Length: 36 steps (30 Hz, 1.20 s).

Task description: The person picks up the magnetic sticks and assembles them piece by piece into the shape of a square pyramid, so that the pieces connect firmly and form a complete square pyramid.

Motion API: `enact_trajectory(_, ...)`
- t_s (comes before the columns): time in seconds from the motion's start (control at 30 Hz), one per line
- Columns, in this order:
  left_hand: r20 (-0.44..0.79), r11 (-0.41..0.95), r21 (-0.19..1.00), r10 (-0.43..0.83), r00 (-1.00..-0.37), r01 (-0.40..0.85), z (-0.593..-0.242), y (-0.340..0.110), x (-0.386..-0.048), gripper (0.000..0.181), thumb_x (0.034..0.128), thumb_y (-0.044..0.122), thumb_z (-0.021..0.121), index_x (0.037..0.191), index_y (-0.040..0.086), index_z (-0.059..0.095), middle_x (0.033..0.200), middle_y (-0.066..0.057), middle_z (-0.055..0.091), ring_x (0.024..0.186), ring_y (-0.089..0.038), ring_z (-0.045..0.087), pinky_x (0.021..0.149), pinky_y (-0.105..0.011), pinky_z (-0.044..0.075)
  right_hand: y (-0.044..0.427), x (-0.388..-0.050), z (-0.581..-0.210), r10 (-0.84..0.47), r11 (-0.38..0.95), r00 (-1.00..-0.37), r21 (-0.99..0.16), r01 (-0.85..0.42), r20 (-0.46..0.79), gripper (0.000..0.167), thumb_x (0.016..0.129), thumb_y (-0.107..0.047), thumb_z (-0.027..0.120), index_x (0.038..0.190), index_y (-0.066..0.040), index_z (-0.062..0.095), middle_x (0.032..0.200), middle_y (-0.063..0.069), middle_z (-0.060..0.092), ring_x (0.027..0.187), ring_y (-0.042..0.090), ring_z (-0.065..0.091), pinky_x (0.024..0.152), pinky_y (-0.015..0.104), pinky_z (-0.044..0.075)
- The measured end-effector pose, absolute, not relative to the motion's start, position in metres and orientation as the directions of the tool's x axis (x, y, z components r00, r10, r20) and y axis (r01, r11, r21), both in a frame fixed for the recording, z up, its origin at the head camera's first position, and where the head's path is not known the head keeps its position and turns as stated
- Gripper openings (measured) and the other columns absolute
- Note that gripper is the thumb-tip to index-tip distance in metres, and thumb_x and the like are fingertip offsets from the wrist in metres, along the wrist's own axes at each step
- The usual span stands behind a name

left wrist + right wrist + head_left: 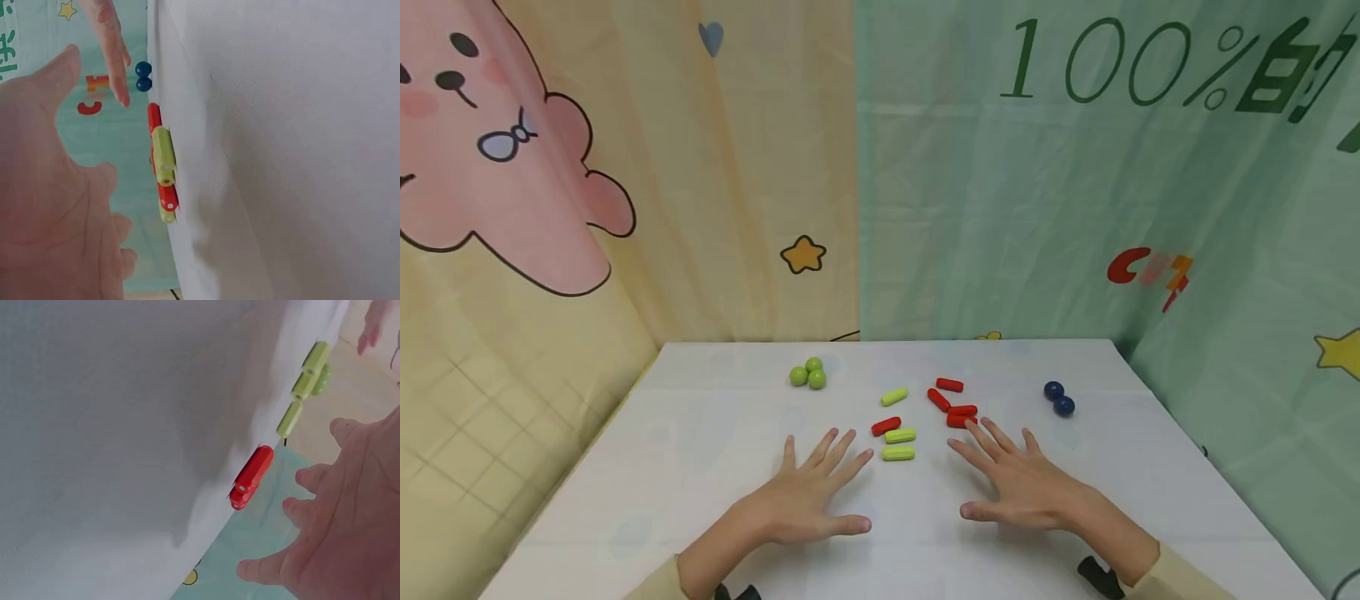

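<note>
My left hand point(808, 497) hovers over the white table with its fingers spread, holding nothing. On the other side my right hand point(1024, 487), also spread and holding nothing, is raised above the surface. Its fingertips overlap the nearest red stick point(957, 422) in the head view, but the right wrist view shows a gap. Several short red sticks lie loosely grouped ahead of the right hand; one more red stick point(886, 426) is beyond the left fingertips. Beside that one are two yellow-green sticks point(900, 435), with a third yellow-green stick point(894, 396) farther back.
Three green balls point(816, 379) cluster at the table's back left. Two dark blue balls point(1063, 406) sit together at the right. Printed curtains point(955, 208) hang behind and beside the white table point(647, 467). Black straps point(1101, 577) show near the wrists.
</note>
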<state>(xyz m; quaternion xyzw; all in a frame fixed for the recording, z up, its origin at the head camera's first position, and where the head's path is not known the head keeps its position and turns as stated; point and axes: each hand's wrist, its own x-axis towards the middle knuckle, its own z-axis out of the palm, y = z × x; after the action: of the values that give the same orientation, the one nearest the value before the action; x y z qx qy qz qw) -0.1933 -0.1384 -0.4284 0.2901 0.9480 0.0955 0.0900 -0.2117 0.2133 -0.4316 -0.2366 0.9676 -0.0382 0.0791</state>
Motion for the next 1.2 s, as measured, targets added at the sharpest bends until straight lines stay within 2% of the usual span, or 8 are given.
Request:
enact_trajectory(0.13, -0.07, 0.802, 0.238, 0.576, -0.814, 0.547, -0.432, -0.134, -0.197, 0.089, 0.0889, 0.081, 0.042, 0.161, 0.034, 0.019, 0.171, -0.004, 0.007, 0.157, -0.032, 0.004, 0.111, -0.078, 0.006, 0.215, -0.211, -0.432, -0.474, 0.88, -0.874, -0.102, -0.465, -0.104, 0.094, 0.082, -0.087, 0.043, 0.16, -0.039, 0.024, 0.169, 0.003, 0.015, 0.156, 0.036, 0.011, 0.111, 0.077, 0.012)
enact_trajectory(0.27, 0.001, 0.793, 0.292, 0.559, -0.829, 0.535, -0.434, -0.127, -0.203, 0.082, 0.0914, 0.07, 0.054, 0.159, 0.028, 0.031, 0.167, -0.006, 0.023, 0.154, -0.032, 0.02, 0.116, -0.066, 0.022, 0.215, -0.214, -0.431, -0.483, 0.871, -0.875, -0.111, -0.479, -0.015, 0.084, 0.085, -0.076, 0.057, 0.155, -0.034, 0.039, 0.161, 0.002, 0.038, 0.147, 0.032, 0.035, 0.11, 0.068, 0.03)
enact_trajectory(0.4, 0.085, 0.777, 0.348, 0.531, -0.843, 0.524, -0.437, -0.117, -0.21, 0.065, 0.0931, 0.054, 0.064, 0.147, 0.018, 0.052, 0.149, -0.005, 0.052, 0.139, -0.027, 0.048, 0.109, -0.052, 0.042, 0.216, -0.218, -0.431, -0.439, 0.874, -0.897, -0.206, -0.441, 0.057, 0.059, 0.089, -0.053, 0.071, 0.141, -0.028, 0.058, 0.137, -0.004, 0.063, 0.122, 0.021, 0.06, 0.098, 0.051, 0.05)
enact_trajectory(0.53, 0.123, 0.761, 0.405, 0.505, -0.854, 0.508, -0.443, -0.106, -0.218, 0.049, 0.0924, 0.042, 0.069, 0.133, 0.015, 0.064, 0.123, 0.001, 0.066, 0.113, -0.016, 0.062, 0.096, -0.04, 0.053, 0.221, -0.226, -0.433, -0.378, 0.842, -0.922, -0.382, -0.382, 0.088, 0.039, 0.093, -0.035, 0.071, 0.128, -0.021, 0.068, 0.109, -0.01, 0.071, 0.094, 0.009, 0.064, 0.078, 0.029, 0.055)
enact_trajectory(0.63, 0.099, 0.739, 0.488, 0.482, -0.871, 0.465, -0.446, -0.097, -0.226, 0.042, 0.0915, 0.036, 0.071, 0.127, 0.014, 0.066, 0.109, 0.004, 0.066, 0.093, -0.01, 0.06, 0.081, -0.031, 0.053, 0.227, -0.232, -0.436, -0.361, 0.787, -0.928, -0.503, -0.357, 0.094, 0.03, 0.095, -0.029, 0.07, 0.123, -0.016, 0.071, 0.096, -0.011, 0.068, 0.083, 0.007, 0.06, 0.068, 0.023, 0.051)
enact_trajectory(0.73, 0.064, 0.715, 0.572, 0.45, -0.891, 0.402, -0.449, -0.089, -0.233, 0.037, 0.0912, 0.03, 0.072, 0.124, 0.013, 0.068, 0.101, 0.004, 0.063, 0.081, -0.009, 0.056, 0.072, -0.025, 0.048, 0.232, -0.237, -0.439, -0.346, 0.729, -0.935, -0.605, -0.32, 0.078, 0.027, 0.097, -0.027, 0.067, 0.12, -0.014, 0.071, 0.095, -0.008, 0.067, 0.079, 0.01, 0.061, 0.065, 0.024, 0.051)
enact_trajectory(1.0, 0.016, 0.674, 0.681, 0.376, -0.926, 0.285, -0.456, -0.077, -0.246, 0.027, 0.091, 0.024, 0.073, 0.115, 0.013, 0.069, 0.088, 0.0, 0.055, 0.078, -0.016, 0.051, 0.064, -0.027, 0.044, 0.242, -0.245, -0.444, -0.242, 0.596, -0.97, -0.793, -0.127, -0.027, 0.032, 0.098, -0.031, 0.065, 0.123, -0.011, 0.069, 0.095, 0.006, 0.069, 0.072, 0.022, 0.063, 0.06, 0.031, 0.051)
enact_trajectory(1.2, 0.031, 0.669, 0.686, 0.366, -0.93, 0.286, -0.463, -0.072, -0.254, 0.022, 0.0901, 0.019, 0.074, 0.111, 0.013, 0.071, 0.082, 0.001, 0.054, 0.075, -0.015, 0.049, 0.063, -0.027, 0.04, 0.246, -0.249, -0.444, -0.177, 0.542, -0.982, -0.839, -0.041, -0.066, 0.032, 0.099, -0.028, 0.063, 0.124, -0.008, 0.068, 0.1, 0.008, 0.069, 0.075, 0.023, 0.062, 0.062, 0.033, 0.052)
